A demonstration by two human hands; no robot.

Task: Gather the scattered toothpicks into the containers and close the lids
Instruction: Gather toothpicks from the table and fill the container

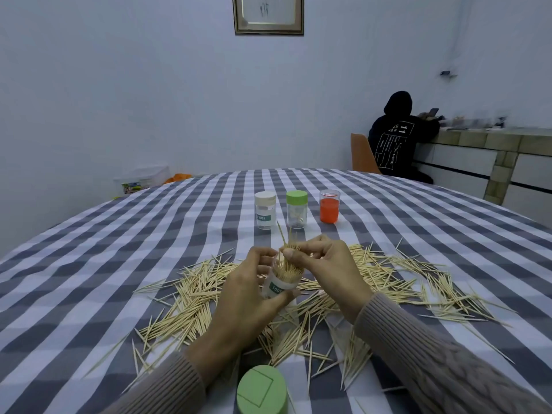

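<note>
My left hand (243, 294) grips a clear toothpick container (279, 286) with a green-and-white label, tilted away from me with its mouth open. My right hand (324, 264) pinches a small bunch of toothpicks (288, 245) at the container's mouth; some stick up above my fingers. Several loose toothpicks (191, 306) lie scattered over the checked tablecloth (89, 264) on both sides of my hands. A green lid (262, 389) lies near the table's front edge. Further back stand three containers: one with a white lid (265, 210), one with a green lid (297, 209), and an orange one (329, 206).
A person in a dark hooded top (397, 135) sits on an orange chair (363, 155) at a tiled counter (493, 156) at the back right. A plastic box (143, 179) lies beyond the table's far left edge. A framed picture (268, 13) hangs on the wall.
</note>
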